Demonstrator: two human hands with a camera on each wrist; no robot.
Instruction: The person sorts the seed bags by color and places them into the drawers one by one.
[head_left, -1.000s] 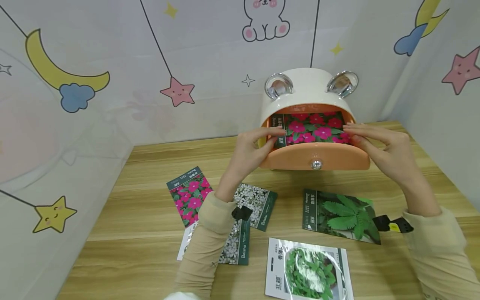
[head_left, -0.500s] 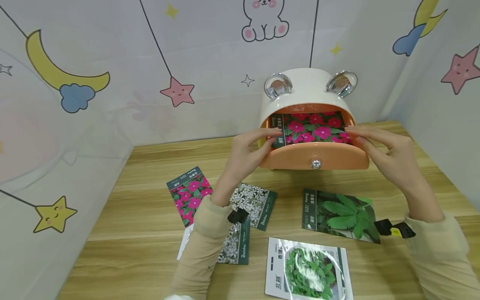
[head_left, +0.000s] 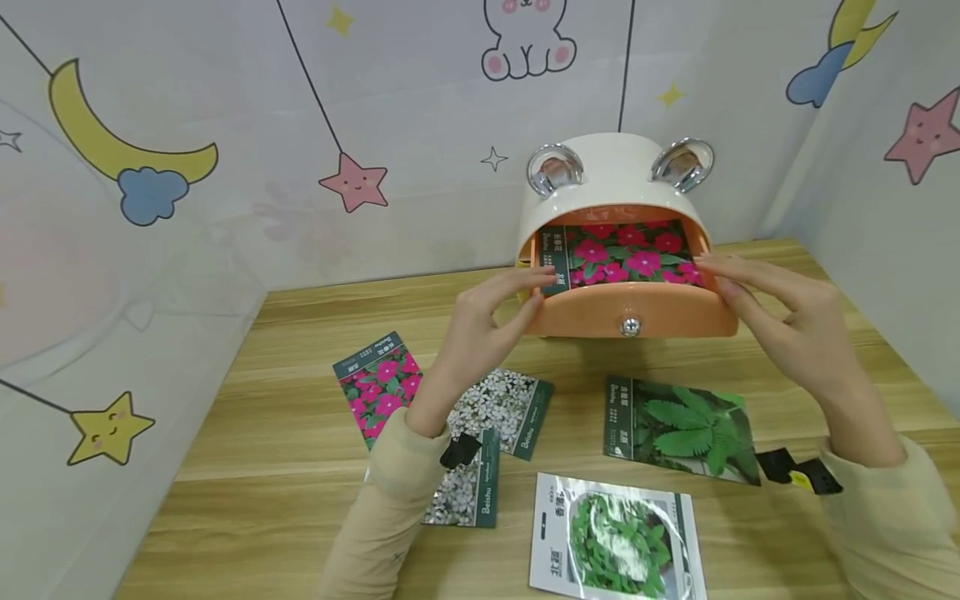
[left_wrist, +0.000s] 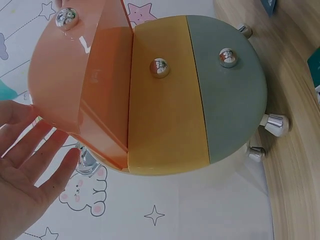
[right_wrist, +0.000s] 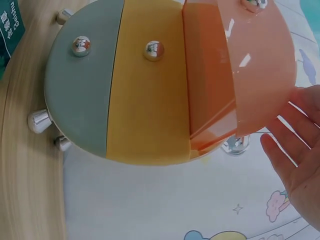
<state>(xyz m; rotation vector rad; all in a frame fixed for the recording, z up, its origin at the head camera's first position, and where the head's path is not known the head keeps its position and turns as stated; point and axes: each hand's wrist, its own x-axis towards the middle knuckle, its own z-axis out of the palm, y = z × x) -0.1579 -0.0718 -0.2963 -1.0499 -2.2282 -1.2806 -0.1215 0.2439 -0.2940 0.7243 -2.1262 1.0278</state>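
Observation:
A small white drawer chest (head_left: 619, 167) with silver ears has its top orange drawer (head_left: 585, 314) pulled out. A seed packet with pink flowers (head_left: 630, 254) lies face up inside it. At the drawer's left end is my left hand (head_left: 483, 321), its fingers fairly straight and the thumb near the front panel's edge. My right hand (head_left: 787, 312) is at the right end, fingertips touching the drawer's edge. In the wrist views the left fingers (left_wrist: 37, 150) and the right fingers (right_wrist: 290, 140) are spread beside the orange front. Below it, the yellow drawer (left_wrist: 162, 110) and the green drawer (left_wrist: 232, 100) are closed.
Another pink-flower packet (head_left: 378, 383) and two white-flower packets (head_left: 498, 404) lie at the left on the wooden table (head_left: 247, 467). A green-leaf packet (head_left: 682, 429) and a white-bordered packet (head_left: 618, 537) lie in front of the chest. A patterned cloth wall (head_left: 420, 100) stands behind.
My left hand has drawn back to the left and slightly down, its fingers coming off the packet's edge. The right hand has shifted slightly right. The drawer stays pulled out.

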